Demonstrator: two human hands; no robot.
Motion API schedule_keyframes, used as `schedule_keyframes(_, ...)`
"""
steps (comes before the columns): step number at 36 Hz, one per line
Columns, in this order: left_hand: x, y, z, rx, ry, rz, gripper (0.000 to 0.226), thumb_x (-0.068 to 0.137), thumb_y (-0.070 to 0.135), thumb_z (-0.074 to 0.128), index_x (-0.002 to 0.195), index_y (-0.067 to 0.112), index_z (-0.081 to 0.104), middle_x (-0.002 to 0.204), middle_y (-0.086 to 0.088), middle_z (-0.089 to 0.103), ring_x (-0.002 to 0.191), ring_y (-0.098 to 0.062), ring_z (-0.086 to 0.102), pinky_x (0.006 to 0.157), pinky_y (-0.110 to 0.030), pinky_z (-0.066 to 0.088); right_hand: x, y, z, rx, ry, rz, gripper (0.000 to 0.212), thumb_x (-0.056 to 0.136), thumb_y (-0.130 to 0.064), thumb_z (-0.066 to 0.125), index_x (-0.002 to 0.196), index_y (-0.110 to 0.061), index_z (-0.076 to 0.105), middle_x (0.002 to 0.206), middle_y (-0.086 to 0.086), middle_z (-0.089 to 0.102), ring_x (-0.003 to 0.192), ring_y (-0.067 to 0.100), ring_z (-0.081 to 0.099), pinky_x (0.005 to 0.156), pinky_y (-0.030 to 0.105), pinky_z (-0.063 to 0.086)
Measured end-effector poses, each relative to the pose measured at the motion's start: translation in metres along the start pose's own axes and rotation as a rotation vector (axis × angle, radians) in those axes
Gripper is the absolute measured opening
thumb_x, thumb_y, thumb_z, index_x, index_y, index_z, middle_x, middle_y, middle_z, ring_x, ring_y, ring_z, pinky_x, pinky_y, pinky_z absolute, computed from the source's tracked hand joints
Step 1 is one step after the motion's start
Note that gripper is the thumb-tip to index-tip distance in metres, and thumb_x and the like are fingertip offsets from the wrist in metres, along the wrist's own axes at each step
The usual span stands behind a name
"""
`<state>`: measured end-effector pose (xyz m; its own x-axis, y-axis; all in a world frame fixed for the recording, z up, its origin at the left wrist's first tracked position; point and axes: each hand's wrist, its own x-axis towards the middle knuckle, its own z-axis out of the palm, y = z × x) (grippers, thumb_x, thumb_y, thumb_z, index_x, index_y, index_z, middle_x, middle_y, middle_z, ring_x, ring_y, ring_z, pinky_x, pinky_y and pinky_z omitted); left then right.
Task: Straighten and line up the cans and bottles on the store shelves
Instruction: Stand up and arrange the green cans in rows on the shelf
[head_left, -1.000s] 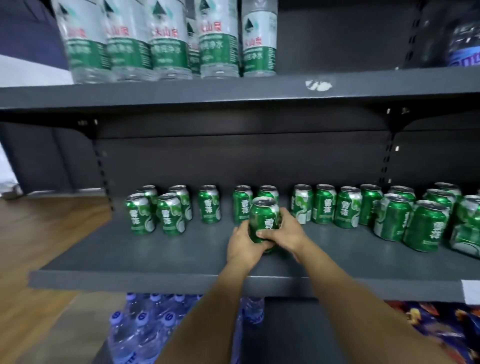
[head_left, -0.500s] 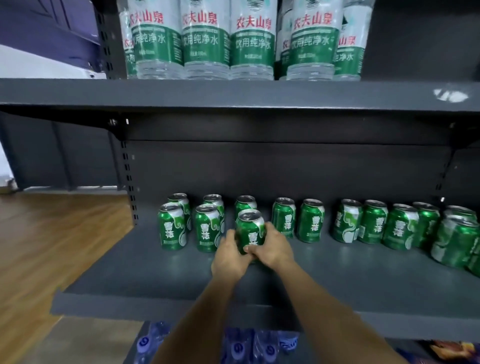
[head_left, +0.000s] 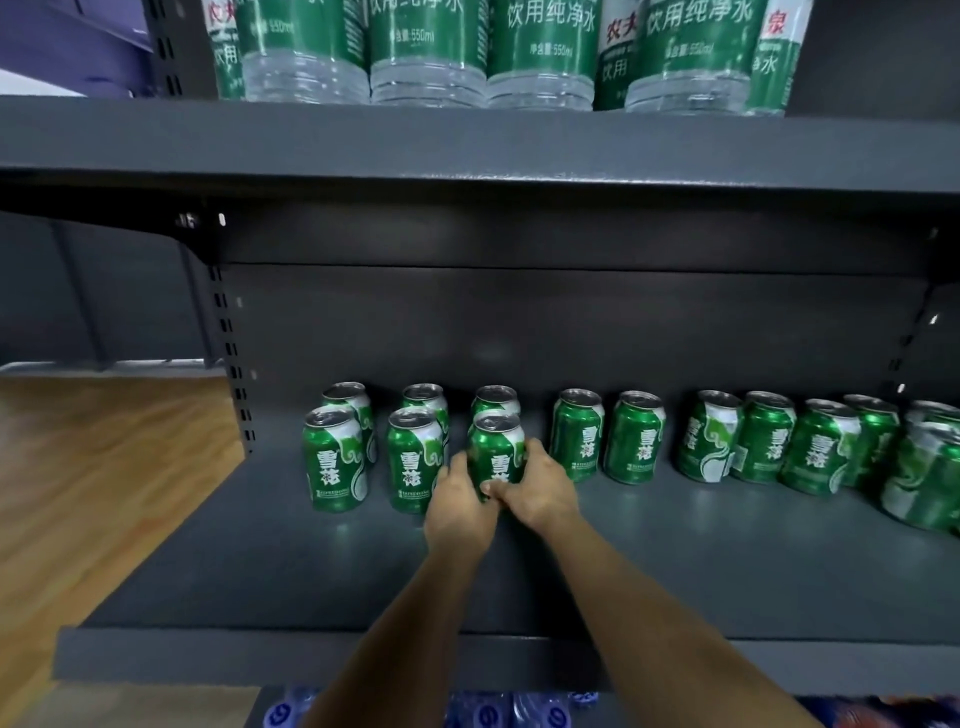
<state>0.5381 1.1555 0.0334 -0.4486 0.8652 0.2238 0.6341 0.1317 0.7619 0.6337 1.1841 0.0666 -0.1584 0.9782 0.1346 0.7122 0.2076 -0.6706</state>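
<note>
In the head view, both hands hold one green can that stands upright on the grey middle shelf. The left hand wraps the can's left side with curled fingers, and the right hand wraps its right side; the thumbs meet in front of the can, low on its label.

I take this held can as the landmark. Just to its left stands a second front can, nearly touching the left hand, and further left a third front can. Directly behind the held can is a back can, and two more back cans stand behind the left ones. To the right of the held can, two cans stand apart from it, side by side, and further right a crowded group of cans reaches the picture's edge, some of them tilted.

Above the held can, on the upper shelf, stand water bottles with green labels. Below it, blue bottle caps show under the shelf edge. Far left of it is a wooden floor.
</note>
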Motion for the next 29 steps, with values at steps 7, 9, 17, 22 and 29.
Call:
schedule_keyframes(7, -0.015, 0.01, 0.002, -0.035, 0.113, -0.021, 0.045, 0.083, 0.014, 0.067, 0.118, 0.014, 0.038, 0.122, -0.004, 0.049, 0.107, -0.026, 0.056, 0.08, -0.04, 0.047, -0.001, 0.006, -0.004, 0.03, -0.039, -0.015, 0.059, 0.083, -0.033, 0.071, 0.131, -0.012, 0.043, 0.127, 0.008, 0.06, 0.116, 0.025, 0.056, 0.093, 0.032, 0.045)
schedule_keyframes(9, -0.023, 0.014, 0.002, -0.022, 0.155, -0.01, 0.044, 0.082, 0.018, 0.069, 0.11, 0.016, 0.037, 0.118, -0.004, 0.048, 0.104, -0.027, 0.057, 0.077, -0.04, 0.046, -0.002, 0.011, -0.012, 0.049, -0.016, -0.001, 0.065, 0.086, -0.041, 0.066, 0.137, -0.012, 0.039, 0.13, 0.008, 0.058, 0.119, 0.026, 0.054, 0.096, 0.034, 0.045)
schedule_keyframes(17, -0.046, 0.046, 0.026, 0.041, 0.162, 0.107, 0.035, 0.084, 0.032, 0.066, 0.102, 0.018, 0.039, 0.109, 0.001, 0.056, 0.097, -0.026, 0.06, 0.07, -0.033, 0.041, -0.007, 0.06, -0.081, 0.052, 0.305, 0.183, 0.051, 0.094, -0.05, 0.047, 0.133, -0.017, 0.044, 0.121, 0.005, 0.062, 0.114, 0.026, 0.057, 0.082, 0.034, 0.044)
schedule_keyframes(22, -0.051, 0.086, 0.06, 0.051, 0.081, 0.183, 0.033, 0.085, 0.03, 0.065, 0.106, 0.021, 0.04, 0.111, 0.005, 0.054, 0.098, -0.021, 0.059, 0.073, -0.035, 0.046, -0.002, 0.105, -0.14, -0.032, 0.414, 0.255, 0.04, 0.097, -0.04, 0.047, 0.126, -0.012, 0.047, 0.123, 0.012, 0.061, 0.113, 0.031, 0.056, 0.082, 0.036, 0.045)
schedule_keyframes(29, -0.051, 0.139, 0.114, 0.061, 0.028, 0.169, 0.037, 0.086, 0.025, 0.064, 0.117, 0.021, 0.044, 0.121, 0.003, 0.049, 0.106, -0.02, 0.057, 0.08, -0.036, 0.047, 0.019, 0.154, -0.207, -0.372, 0.394, 0.113, 0.041, 0.096, -0.038, 0.048, 0.131, -0.016, 0.048, 0.128, 0.011, 0.057, 0.12, 0.031, 0.046, 0.091, 0.039, 0.043)
